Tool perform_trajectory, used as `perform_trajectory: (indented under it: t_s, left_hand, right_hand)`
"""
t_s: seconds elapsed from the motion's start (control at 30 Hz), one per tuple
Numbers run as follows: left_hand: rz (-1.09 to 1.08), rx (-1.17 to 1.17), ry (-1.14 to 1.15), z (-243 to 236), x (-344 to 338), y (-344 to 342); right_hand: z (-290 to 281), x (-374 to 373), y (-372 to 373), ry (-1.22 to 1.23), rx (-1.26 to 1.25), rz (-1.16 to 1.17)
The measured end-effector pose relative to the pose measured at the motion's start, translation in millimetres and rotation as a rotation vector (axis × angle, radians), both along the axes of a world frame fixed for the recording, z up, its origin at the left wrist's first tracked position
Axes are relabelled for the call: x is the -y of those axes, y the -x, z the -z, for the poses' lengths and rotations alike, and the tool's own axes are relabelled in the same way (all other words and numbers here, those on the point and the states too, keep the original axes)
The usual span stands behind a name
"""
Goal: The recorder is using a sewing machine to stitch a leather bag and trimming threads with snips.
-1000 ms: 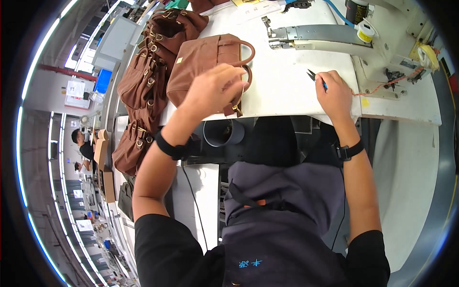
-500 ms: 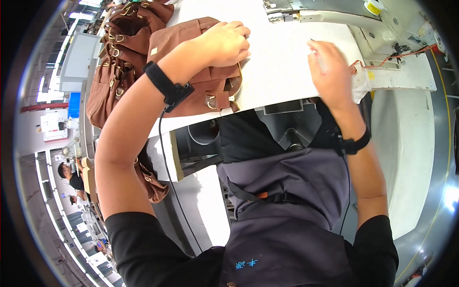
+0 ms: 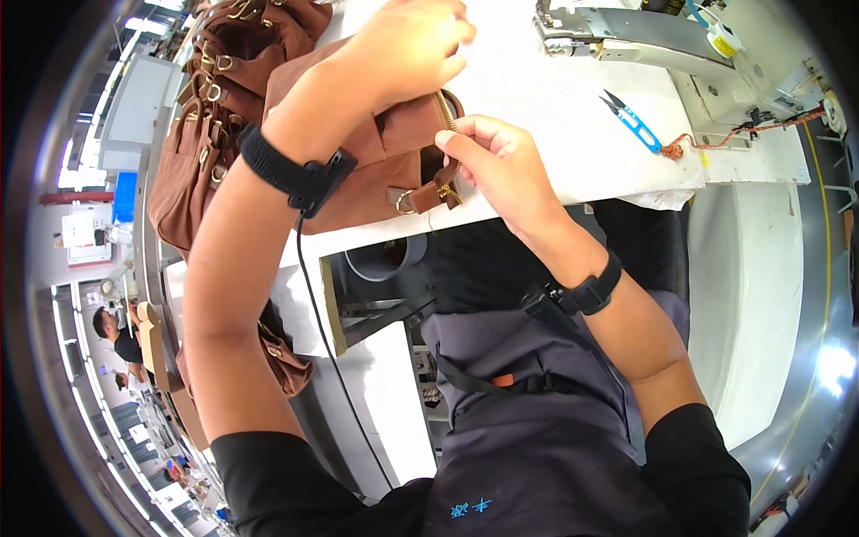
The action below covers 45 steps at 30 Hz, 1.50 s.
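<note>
Your right hand (image 3: pixel 503 166) pinches the zip (image 3: pixel 446 109) of the bag (image 3: pixel 403 132); your left hand (image 3: pixel 413 49) is over it, grip not determinable.

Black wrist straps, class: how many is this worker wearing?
2: the left strap is around the wrist of the left hand, the right strap around that of the right hand.

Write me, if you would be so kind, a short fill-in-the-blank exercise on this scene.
1. The right hand pinches the metal-toothed ____ of the bag.
2. The bag is coloured ____.
3. The snips, dark at the tips, have ____ handles.
4. In the picture, the snips lie on the table to the ____ of the bag.

Missing words: zipper; brown; blue; right.
</note>
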<state>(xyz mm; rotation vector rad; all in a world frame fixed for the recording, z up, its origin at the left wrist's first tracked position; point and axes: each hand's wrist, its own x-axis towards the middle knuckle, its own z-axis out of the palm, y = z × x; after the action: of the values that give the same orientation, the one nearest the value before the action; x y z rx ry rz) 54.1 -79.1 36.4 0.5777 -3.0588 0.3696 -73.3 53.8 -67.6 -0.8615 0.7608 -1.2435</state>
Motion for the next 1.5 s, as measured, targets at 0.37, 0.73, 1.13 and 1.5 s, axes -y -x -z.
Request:
perform_trajectory:
  t_s: [0.37,0.73,1.13,1.5]
  left_hand:
    - [-0.585,-0.065,-0.624,3,11,4]
    - [-0.266,-0.476,-0.384,-22,43,83]
    - [-0.129,-0.396,-0.394,-44,24,99]
    - [-0.41,-0.875,-0.703,-35,-11,57]
  right_hand:
    - [-25,-5,32,0.106,-0.185,0.045]
    - [-52,35,77,0.089,-0.158,0.276]
    - [-53,42,95,0.042,-0.127,0.298]
    - [-38,36,106,0.119,-0.193,0.211]
